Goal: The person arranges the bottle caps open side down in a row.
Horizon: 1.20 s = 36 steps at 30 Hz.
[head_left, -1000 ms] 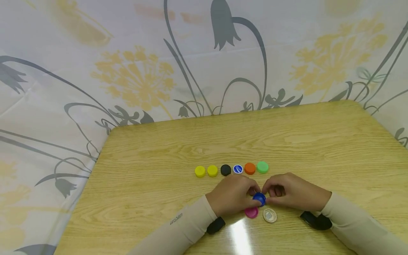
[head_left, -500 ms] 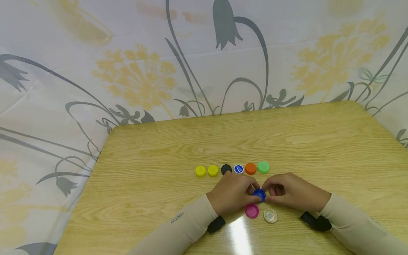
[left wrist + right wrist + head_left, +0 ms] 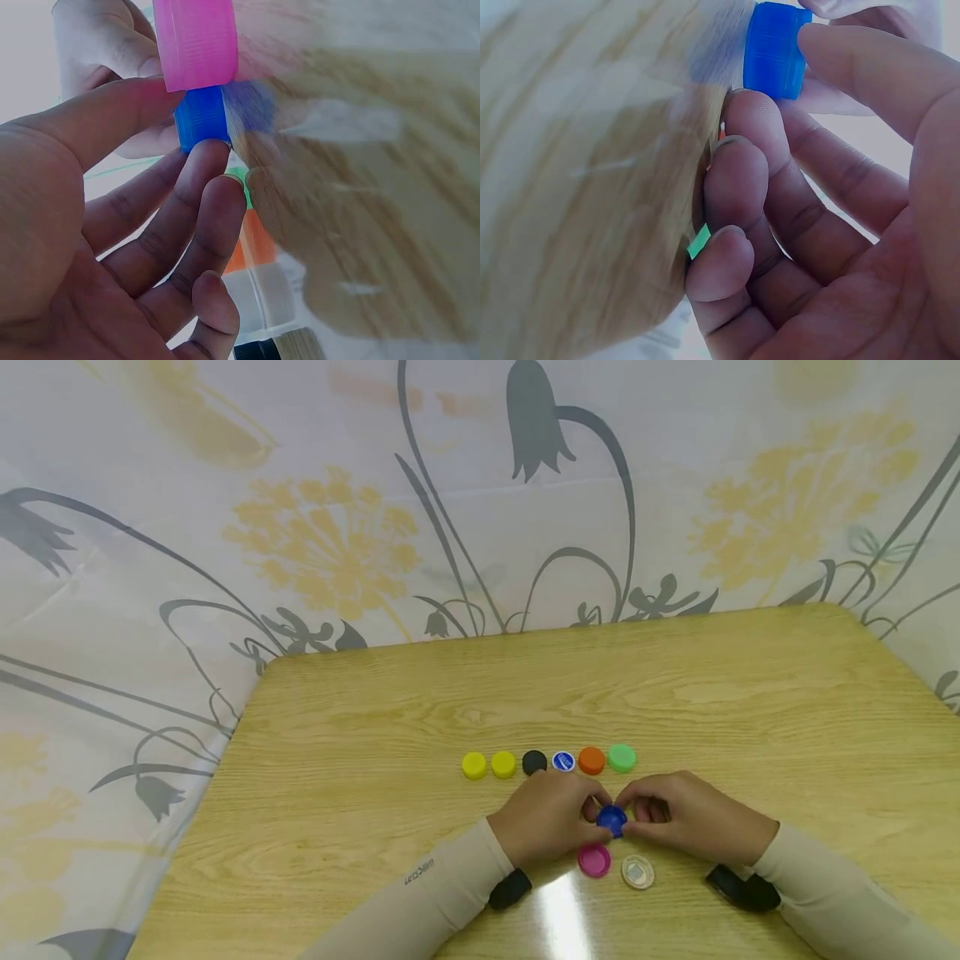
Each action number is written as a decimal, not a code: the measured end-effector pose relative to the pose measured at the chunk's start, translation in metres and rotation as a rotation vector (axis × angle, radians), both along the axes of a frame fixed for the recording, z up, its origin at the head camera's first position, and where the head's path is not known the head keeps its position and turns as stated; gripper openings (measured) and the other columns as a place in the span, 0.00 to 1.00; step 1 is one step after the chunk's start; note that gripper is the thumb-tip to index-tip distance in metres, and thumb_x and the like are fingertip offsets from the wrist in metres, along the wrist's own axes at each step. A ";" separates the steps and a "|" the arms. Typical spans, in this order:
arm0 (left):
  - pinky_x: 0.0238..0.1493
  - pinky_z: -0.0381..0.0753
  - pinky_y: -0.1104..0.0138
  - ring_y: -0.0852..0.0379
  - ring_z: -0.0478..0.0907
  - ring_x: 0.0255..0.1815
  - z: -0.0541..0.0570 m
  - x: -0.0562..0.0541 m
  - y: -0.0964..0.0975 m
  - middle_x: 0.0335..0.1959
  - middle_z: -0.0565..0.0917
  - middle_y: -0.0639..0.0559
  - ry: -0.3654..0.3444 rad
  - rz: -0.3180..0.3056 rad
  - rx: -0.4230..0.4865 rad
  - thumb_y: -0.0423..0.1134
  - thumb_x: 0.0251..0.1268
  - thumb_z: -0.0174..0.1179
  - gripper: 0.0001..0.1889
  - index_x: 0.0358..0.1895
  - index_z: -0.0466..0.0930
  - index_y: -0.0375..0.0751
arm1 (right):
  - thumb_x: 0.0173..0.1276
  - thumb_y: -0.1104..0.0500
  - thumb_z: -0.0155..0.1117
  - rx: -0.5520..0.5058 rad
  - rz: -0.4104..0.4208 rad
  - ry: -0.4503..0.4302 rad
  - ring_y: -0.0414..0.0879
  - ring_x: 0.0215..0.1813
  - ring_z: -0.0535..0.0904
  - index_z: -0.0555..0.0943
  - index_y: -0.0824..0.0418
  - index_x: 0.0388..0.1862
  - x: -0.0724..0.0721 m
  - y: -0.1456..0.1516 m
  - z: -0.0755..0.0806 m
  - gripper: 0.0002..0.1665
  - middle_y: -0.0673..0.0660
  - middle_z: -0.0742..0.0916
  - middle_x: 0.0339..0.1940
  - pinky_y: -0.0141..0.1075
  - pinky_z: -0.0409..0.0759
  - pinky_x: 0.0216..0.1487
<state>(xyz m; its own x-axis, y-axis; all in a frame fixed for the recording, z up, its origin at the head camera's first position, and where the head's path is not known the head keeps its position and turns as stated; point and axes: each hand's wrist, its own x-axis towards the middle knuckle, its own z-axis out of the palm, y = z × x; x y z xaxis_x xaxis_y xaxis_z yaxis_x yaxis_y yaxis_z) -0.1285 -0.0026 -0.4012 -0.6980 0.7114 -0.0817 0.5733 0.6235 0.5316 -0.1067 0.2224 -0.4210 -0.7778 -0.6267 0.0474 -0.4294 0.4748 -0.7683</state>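
1. Blue cap [image 3: 611, 821] rested on the desk [image 3: 360, 718] between the two grips, hollow side up, with fingers on it from both sides.
2. The left grip [image 3: 546, 821], a person's bare hand, was narrowed to the width of the cap, pinching it between thumb and forefinger; the left wrist view showed the remaining fingers loosely bent beside it.
3. The right grip [image 3: 701, 820] was drawn in just as far, its thumb and forefinger pinching the same cap from the other side, the rest of its fingers curled toward the palm.
4. Just on the near side of the left grip's thumb lay a pink cap [image 3: 595, 861], hollow side up.
5. Near the right grip's thumb, also on the person's side, was a beige cap [image 3: 637, 872] with a squarish mark in its middle.
6. Beyond both grips ran a row, left to right: a yellow cap [image 3: 474, 766], a second yellow cap [image 3: 503, 765], a black cap [image 3: 535, 762] partly covered by the left grip, a blue-and-white cap [image 3: 563, 762], an orange cap [image 3: 592, 761] and a green cap [image 3: 622, 758].
7. Behind each grip came a beige sleeve.
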 end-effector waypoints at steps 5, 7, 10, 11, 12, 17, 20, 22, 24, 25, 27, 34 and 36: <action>0.33 0.71 0.82 0.75 0.73 0.28 -0.004 0.001 0.000 0.27 0.83 0.67 -0.040 0.008 0.013 0.45 0.61 0.71 0.12 0.46 0.88 0.47 | 0.70 0.56 0.68 -0.008 0.005 -0.005 0.28 0.28 0.72 0.84 0.59 0.46 0.003 0.001 -0.004 0.10 0.39 0.80 0.26 0.28 0.76 0.27; 0.32 0.71 0.82 0.76 0.73 0.28 -0.005 0.002 0.000 0.27 0.83 0.67 -0.047 0.008 0.019 0.46 0.61 0.71 0.12 0.45 0.88 0.47 | 0.70 0.56 0.68 -0.013 0.017 0.012 0.28 0.28 0.72 0.84 0.59 0.46 0.003 0.001 -0.005 0.10 0.39 0.80 0.26 0.28 0.76 0.26; 0.31 0.71 0.82 0.76 0.73 0.27 -0.005 0.003 0.001 0.26 0.83 0.67 -0.043 0.007 0.020 0.47 0.62 0.70 0.11 0.44 0.88 0.48 | 0.70 0.56 0.68 -0.023 0.038 0.031 0.27 0.28 0.73 0.84 0.58 0.47 0.003 0.001 -0.006 0.10 0.38 0.80 0.26 0.27 0.77 0.26; 0.30 0.70 0.82 0.76 0.72 0.26 -0.006 0.003 0.001 0.26 0.82 0.68 -0.035 0.006 0.016 0.47 0.62 0.70 0.11 0.44 0.88 0.49 | 0.69 0.56 0.68 -0.027 0.047 0.042 0.27 0.28 0.73 0.84 0.58 0.47 0.002 0.001 -0.007 0.10 0.38 0.80 0.26 0.27 0.77 0.26; 0.30 0.70 0.82 0.76 0.72 0.26 -0.005 0.003 0.001 0.25 0.82 0.68 -0.028 0.005 0.012 0.48 0.62 0.70 0.11 0.43 0.88 0.49 | 0.69 0.56 0.69 -0.031 0.049 0.044 0.27 0.28 0.73 0.84 0.58 0.47 0.002 0.000 -0.007 0.10 0.38 0.80 0.26 0.27 0.77 0.27; 0.27 0.69 0.82 0.75 0.71 0.24 -0.006 0.002 0.001 0.25 0.80 0.69 -0.001 0.008 -0.001 0.50 0.63 0.69 0.11 0.44 0.88 0.51 | 0.69 0.57 0.69 -0.042 0.045 0.049 0.27 0.28 0.73 0.84 0.58 0.47 0.001 0.000 -0.007 0.10 0.39 0.80 0.26 0.27 0.76 0.26; 0.26 0.70 0.81 0.75 0.71 0.24 -0.005 0.002 0.000 0.26 0.79 0.69 -0.003 0.021 -0.005 0.51 0.64 0.68 0.12 0.45 0.87 0.51 | 0.70 0.57 0.68 -0.046 0.034 0.031 0.28 0.28 0.73 0.84 0.58 0.48 0.001 0.000 -0.005 0.10 0.40 0.81 0.27 0.28 0.77 0.27; 0.27 0.70 0.81 0.75 0.72 0.25 -0.005 0.002 0.000 0.26 0.80 0.69 -0.008 0.029 -0.002 0.51 0.64 0.68 0.12 0.46 0.87 0.52 | 0.70 0.57 0.67 -0.045 0.024 0.012 0.29 0.29 0.74 0.83 0.58 0.48 0.001 0.001 -0.004 0.11 0.41 0.82 0.27 0.28 0.77 0.28; 0.28 0.71 0.81 0.76 0.74 0.26 -0.004 0.001 0.000 0.28 0.82 0.68 -0.020 0.034 0.009 0.50 0.64 0.68 0.12 0.47 0.86 0.51 | 0.70 0.57 0.67 -0.046 0.016 -0.001 0.29 0.31 0.76 0.83 0.58 0.49 0.000 0.001 -0.002 0.11 0.41 0.83 0.29 0.29 0.79 0.30; 0.29 0.72 0.81 0.76 0.75 0.28 -0.004 0.001 0.000 0.29 0.84 0.68 -0.026 0.034 0.020 0.50 0.64 0.68 0.12 0.47 0.86 0.51 | 0.70 0.57 0.67 -0.046 0.012 -0.002 0.30 0.32 0.77 0.83 0.58 0.49 0.000 0.002 -0.001 0.11 0.41 0.84 0.30 0.29 0.79 0.30; 0.31 0.73 0.82 0.78 0.76 0.30 -0.002 0.000 0.000 0.32 0.86 0.66 -0.038 0.033 0.041 0.49 0.64 0.68 0.12 0.46 0.85 0.50 | 0.70 0.57 0.67 -0.050 0.006 0.000 0.30 0.33 0.79 0.83 0.58 0.50 0.000 0.002 0.001 0.12 0.42 0.86 0.32 0.29 0.80 0.32; 0.32 0.74 0.84 0.79 0.77 0.31 0.002 -0.001 0.000 0.37 0.88 0.63 -0.039 0.026 0.098 0.46 0.64 0.68 0.13 0.48 0.83 0.47 | 0.70 0.60 0.67 -0.083 -0.029 -0.040 0.32 0.40 0.83 0.82 0.59 0.52 -0.001 0.003 0.005 0.13 0.43 0.88 0.38 0.30 0.83 0.38; 0.33 0.74 0.84 0.78 0.78 0.32 0.003 -0.002 -0.001 0.38 0.88 0.62 -0.025 0.026 0.108 0.46 0.65 0.68 0.14 0.49 0.83 0.47 | 0.72 0.59 0.65 -0.089 -0.047 -0.069 0.33 0.40 0.83 0.82 0.58 0.53 -0.002 0.003 0.006 0.13 0.46 0.88 0.39 0.31 0.82 0.39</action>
<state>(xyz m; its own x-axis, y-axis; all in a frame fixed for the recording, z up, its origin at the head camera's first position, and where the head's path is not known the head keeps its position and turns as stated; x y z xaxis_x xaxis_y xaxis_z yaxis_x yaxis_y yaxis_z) -0.1302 -0.0036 -0.3982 -0.7148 0.6990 -0.0230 0.5434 0.5758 0.6108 -0.1082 0.2254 -0.4148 -0.8098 -0.5848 0.0471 -0.3530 0.4216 -0.8352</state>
